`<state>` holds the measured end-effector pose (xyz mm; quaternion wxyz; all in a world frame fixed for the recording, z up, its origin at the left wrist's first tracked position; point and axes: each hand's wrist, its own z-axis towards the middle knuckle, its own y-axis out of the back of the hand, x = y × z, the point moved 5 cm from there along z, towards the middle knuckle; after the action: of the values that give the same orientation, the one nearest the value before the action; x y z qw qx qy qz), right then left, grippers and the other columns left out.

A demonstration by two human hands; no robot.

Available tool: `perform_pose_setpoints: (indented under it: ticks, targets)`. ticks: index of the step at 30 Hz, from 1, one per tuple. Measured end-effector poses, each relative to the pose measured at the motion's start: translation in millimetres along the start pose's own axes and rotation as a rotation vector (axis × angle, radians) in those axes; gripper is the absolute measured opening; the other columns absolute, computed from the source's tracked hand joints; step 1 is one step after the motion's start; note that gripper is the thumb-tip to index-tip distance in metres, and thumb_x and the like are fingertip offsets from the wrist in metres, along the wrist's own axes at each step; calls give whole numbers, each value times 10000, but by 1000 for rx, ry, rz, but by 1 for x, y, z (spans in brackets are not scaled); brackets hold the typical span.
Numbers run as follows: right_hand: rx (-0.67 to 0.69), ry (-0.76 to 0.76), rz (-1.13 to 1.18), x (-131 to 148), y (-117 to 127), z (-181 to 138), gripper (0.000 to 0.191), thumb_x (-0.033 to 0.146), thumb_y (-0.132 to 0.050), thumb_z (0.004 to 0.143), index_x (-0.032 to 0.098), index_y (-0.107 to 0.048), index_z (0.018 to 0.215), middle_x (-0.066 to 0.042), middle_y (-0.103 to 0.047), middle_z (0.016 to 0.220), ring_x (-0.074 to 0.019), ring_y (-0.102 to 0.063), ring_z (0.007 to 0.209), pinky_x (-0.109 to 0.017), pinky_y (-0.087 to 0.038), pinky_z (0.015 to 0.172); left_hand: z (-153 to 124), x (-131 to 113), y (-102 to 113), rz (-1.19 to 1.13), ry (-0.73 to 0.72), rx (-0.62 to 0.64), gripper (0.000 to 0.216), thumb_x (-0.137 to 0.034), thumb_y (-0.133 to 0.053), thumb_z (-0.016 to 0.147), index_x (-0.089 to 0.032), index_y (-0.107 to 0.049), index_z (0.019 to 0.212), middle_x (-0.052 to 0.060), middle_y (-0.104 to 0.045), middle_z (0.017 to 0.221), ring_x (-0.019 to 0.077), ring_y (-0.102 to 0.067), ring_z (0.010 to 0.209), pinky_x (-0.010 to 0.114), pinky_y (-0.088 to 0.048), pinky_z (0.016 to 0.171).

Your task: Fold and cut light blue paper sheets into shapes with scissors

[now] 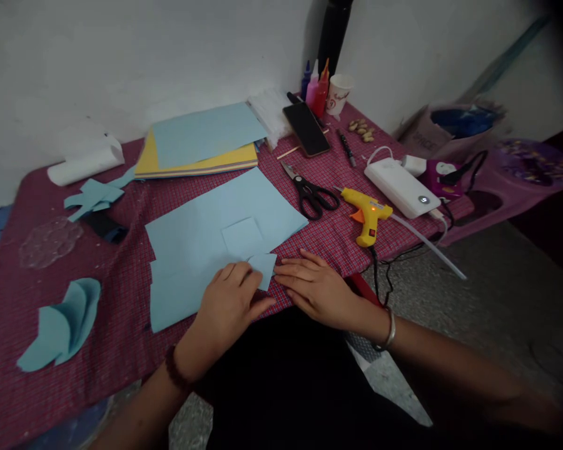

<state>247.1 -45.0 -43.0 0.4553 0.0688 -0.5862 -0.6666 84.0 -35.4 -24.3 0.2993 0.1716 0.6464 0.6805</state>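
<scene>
A small light blue paper piece (265, 269) lies over the front edge of larger blue sheets. My left hand (228, 300) rests on its left side, fingers curled down onto it and thumb pointing right; the fingertips are partly hidden. My right hand (321, 290) lies flat with fingers stretched out, their tips at the piece's right edge. Just behind is a blue paper square (242, 236), on top of the large blue paper sheet (192, 231). Black-handled scissors (312, 194) and a yellow hot glue gun (366, 212) with a glowing light lie to the right.
Stacked blue and yellow paper (201, 140) lies at the back. Cut blue paper shapes (65, 328) are on the left. A phone (306, 128), glue bottles (313, 90), a paper cup (339, 94) and a white power bank (401, 186) stand or lie right, with cords at the table's edge.
</scene>
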Motion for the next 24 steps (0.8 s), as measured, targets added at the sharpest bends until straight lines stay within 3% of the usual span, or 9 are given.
perform_pose_setpoints:
  ticks: [5, 10, 13, 16, 20, 24]
  targets:
    - [3, -14, 9, 0, 1, 1, 319, 179, -514, 911, 200, -606, 1216, -37, -639, 1269, -194, -534, 1209, -476, -271, 1136, 3, 6, -1, -101, -74, 45, 154, -256, -523, 917, -155, -629, 964, 74, -597, 941, 212, -549, 858, 383, -511, 797]
    - [-4, -12, 11, 0, 2, 1, 327, 174, -528, 899, 209, -608, 1214, -41, -646, 1257, -196, -539, 1203, -489, -287, 1128, 9, 7, -6, -160, -10, -40, 162, -243, -493, 931, -166, -636, 922, 62, -594, 878, 199, -550, 824, 365, -516, 756]
    - [-3, -10, 10, 0, 2, 0, 328, 179, -525, 901, 197, -602, 1220, -48, -641, 1259, -196, -537, 1202, -483, -276, 1136, 10, 11, -5, -169, 58, -92, 126, -255, -545, 901, -166, -629, 930, 100, -602, 1056, 244, -551, 992, 437, -493, 864]
    - [9, -13, 6, 0, 1, 1, 327, 184, -520, 907, 178, -595, 1226, -50, -634, 1266, -196, -531, 1204, -470, -257, 1147, 11, 22, -2, -229, 112, -95, 286, -234, -641, 821, -146, -592, 1089, 142, -538, 1268, 283, -498, 1169, 491, -433, 991]
    - [12, -18, 3, 0, 1, 1, 316, 186, -522, 909, 178, -600, 1215, -47, -629, 1269, -198, -526, 1207, -464, -256, 1144, 14, 35, 3, -327, 103, 6, 596, -198, -699, 741, -140, -485, 1293, 145, -531, 1294, 276, -503, 1188, 487, -443, 1005]
    - [-2, -14, 15, 0, 2, 0, 326, 179, -533, 897, 192, -599, 1216, -51, -633, 1263, -200, -532, 1203, -480, -281, 1130, 15, 36, 4, -316, 49, 55, 430, -176, -649, 763, -145, -583, 1187, 150, -547, 1255, 275, -543, 1133, 475, -499, 931]
